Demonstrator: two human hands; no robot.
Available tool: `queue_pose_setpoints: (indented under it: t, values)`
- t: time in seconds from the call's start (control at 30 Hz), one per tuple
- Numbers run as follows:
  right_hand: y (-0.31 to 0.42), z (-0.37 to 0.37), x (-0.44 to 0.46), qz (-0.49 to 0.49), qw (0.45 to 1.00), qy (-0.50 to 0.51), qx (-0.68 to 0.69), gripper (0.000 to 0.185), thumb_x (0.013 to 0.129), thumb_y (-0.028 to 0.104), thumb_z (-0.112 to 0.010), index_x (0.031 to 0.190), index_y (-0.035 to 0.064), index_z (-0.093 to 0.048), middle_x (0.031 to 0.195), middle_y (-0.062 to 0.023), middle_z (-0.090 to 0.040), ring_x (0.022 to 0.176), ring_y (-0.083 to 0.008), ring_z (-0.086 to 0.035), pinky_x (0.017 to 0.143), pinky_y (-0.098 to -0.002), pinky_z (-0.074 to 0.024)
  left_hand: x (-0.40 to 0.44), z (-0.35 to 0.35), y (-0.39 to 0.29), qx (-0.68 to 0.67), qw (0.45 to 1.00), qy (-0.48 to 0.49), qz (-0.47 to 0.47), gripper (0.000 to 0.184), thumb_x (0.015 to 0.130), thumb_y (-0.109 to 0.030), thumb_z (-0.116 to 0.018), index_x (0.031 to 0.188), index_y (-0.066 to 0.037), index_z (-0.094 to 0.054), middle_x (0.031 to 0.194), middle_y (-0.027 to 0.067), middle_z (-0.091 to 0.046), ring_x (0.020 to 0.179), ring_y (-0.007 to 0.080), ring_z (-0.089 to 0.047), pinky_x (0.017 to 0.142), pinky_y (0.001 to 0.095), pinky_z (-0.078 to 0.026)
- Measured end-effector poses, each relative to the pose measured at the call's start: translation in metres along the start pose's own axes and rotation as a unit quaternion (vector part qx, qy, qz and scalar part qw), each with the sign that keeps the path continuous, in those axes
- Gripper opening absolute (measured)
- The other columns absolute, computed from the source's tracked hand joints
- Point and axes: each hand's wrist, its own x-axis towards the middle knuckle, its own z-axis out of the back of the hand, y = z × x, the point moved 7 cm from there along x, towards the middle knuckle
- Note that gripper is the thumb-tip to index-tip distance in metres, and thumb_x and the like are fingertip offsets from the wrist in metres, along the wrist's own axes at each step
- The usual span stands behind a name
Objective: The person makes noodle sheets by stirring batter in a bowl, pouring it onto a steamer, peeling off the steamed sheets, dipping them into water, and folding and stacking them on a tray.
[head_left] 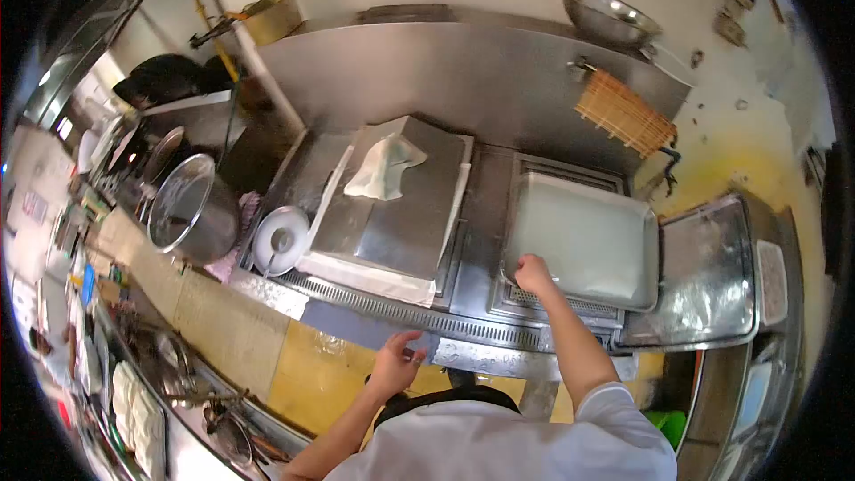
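Note:
My right hand [534, 276] is closed at the near left corner of a metal tray [655, 254]. Its fingertips are hidden, so I cannot tell whether they grip the rim or something small. A smooth, pale, translucent layer [583, 236] covers the tray's inside. The tray rests over a grated burner bay [570, 165] in the steel counter. In front of the counter's slotted drain [401, 307], my left hand [396, 365] hovers with loosely curled fingers apart, holding nothing.
Left of the tray, a steel cover [392, 236] bears a crumpled white cloth [385, 167]. A white lid [281, 240] and large pot [183, 209] stand further left. An upturned shiny tray [695, 267] lies right. A bamboo mat [626, 113] hangs behind; a steel bowl [610, 18] sits on the ledge.

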Motion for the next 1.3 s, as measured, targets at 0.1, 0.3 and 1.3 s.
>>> queue_pose_setpoints:
  t: [0.1, 0.3, 1.3]
  values:
    - [0.001, -0.014, 0.002, 0.004, 0.999, 0.031, 0.007, 0.020, 0.077, 0.014, -0.064, 0.090, 0.0015, -0.073, 0.093, -0.0245, -0.072, 0.090, -0.0431, -0.069, 0.080, -0.0485, -0.0560, 0.006, 0.001, -0.054, 0.031, 0.999, 0.014, -0.013, 0.035, 0.094, -0.017, -0.074, 0.124, -0.003, -0.066, 0.118, 0.0177, -0.066, 0.088, 0.0251, -0.071, 0.079, 0.0354, -0.058]
    - [-0.007, -0.023, 0.003, 0.035, 0.996, 0.000, 0.079, 0.018, 0.080, 0.016, -0.063, 0.083, 0.0018, -0.072, 0.087, -0.0244, -0.071, 0.084, -0.0441, -0.069, 0.077, -0.0489, -0.0555, 0.023, 0.006, -0.127, 0.058, 0.993, 0.011, -0.100, 0.029, 0.095, -0.017, -0.071, 0.121, -0.004, -0.068, 0.114, 0.0182, -0.068, 0.085, 0.0275, -0.072, 0.077, 0.0372, -0.059]
    - [0.025, 0.000, -0.027, -0.014, 0.999, -0.021, -0.021, 0.024, 0.090, 0.020, -0.056, 0.098, 0.0045, -0.073, 0.099, -0.0236, -0.072, 0.093, -0.0448, -0.068, 0.084, -0.0530, -0.0551, -0.133, 0.043, -0.388, -0.253, 0.798, -0.081, -0.541, 0.051, 0.080, -0.029, -0.088, 0.113, 0.002, -0.065, 0.079, 0.0086, -0.070, 0.054, 0.0116, -0.057, 0.042, 0.0241, -0.045]
